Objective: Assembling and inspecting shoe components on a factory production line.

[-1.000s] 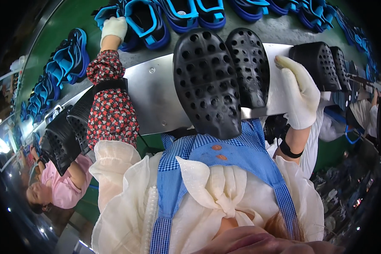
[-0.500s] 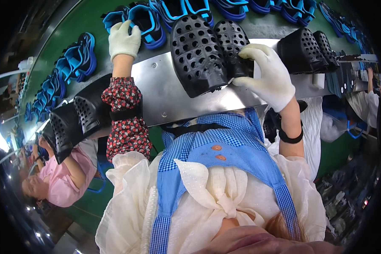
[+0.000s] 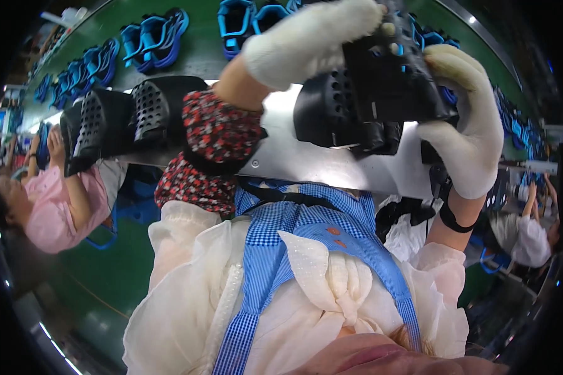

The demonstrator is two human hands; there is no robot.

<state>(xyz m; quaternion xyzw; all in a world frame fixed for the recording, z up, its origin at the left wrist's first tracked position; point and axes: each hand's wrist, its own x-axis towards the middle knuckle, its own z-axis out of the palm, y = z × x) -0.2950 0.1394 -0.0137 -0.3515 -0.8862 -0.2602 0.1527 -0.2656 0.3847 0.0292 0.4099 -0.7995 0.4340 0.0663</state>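
Note:
A black shoe-shaped form (image 3: 391,78) with holes in it is tilted up between my two hands. My left hand (image 3: 313,44), in a white knit glove, reaches across to the right with its fingers closed at the form's upper part. My right hand (image 3: 472,119), gloved the same way, curves around its right side, thumb below and fingers above. Motion blurs both hands a little, and the fingertips are partly hidden. Just left of it, another black perforated form (image 3: 325,106) rests over the metal ledge (image 3: 294,159), partly covered by the raised one.
More black forms (image 3: 159,112) stand along the ledge at the left. Blue-and-black sneakers (image 3: 153,40) line the green belt (image 3: 197,44) behind the ledge. A co-worker in pink (image 3: 69,209) sits at the left, and another in white (image 3: 522,234) at the right.
My left hand has left the sneakers at the upper left and come right onto the black form. That form has been lifted and tilted, with my right hand around its side. The view has turned.

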